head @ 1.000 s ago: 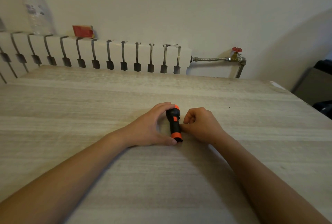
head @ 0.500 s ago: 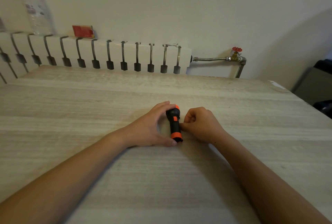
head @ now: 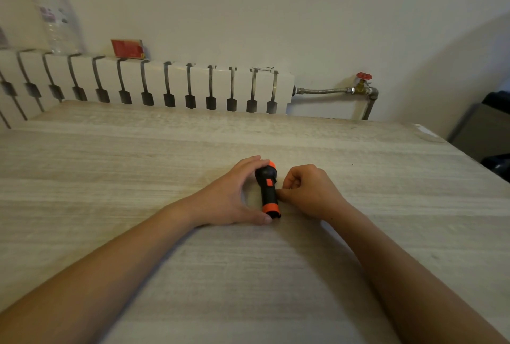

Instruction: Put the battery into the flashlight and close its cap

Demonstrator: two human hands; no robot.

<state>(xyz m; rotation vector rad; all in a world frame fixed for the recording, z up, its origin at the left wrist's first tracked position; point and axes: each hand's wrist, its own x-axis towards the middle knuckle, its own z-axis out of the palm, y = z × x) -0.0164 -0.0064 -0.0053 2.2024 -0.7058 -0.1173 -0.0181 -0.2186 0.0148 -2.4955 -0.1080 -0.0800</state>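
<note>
A black flashlight (head: 267,189) with orange rings at its head and tail lies on the pale wooden table (head: 138,167), head pointing away from me. My left hand (head: 229,197) spans it lengthwise, with fingertips on the head and the thumb against the tail cap. My right hand (head: 309,192) rests on the table just right of it. Its fingers are curled into a loose fist and its thumb tip touches the side of the barrel. No battery is visible, and I cannot see inside the right fist.
A white radiator (head: 154,84) runs along the table's far edge, with a clear plastic bottle (head: 55,18) and a red box (head: 127,48) on top. A pipe with a red valve (head: 363,77) is at the back right. Dark furniture (head: 485,128) stands beyond the right edge.
</note>
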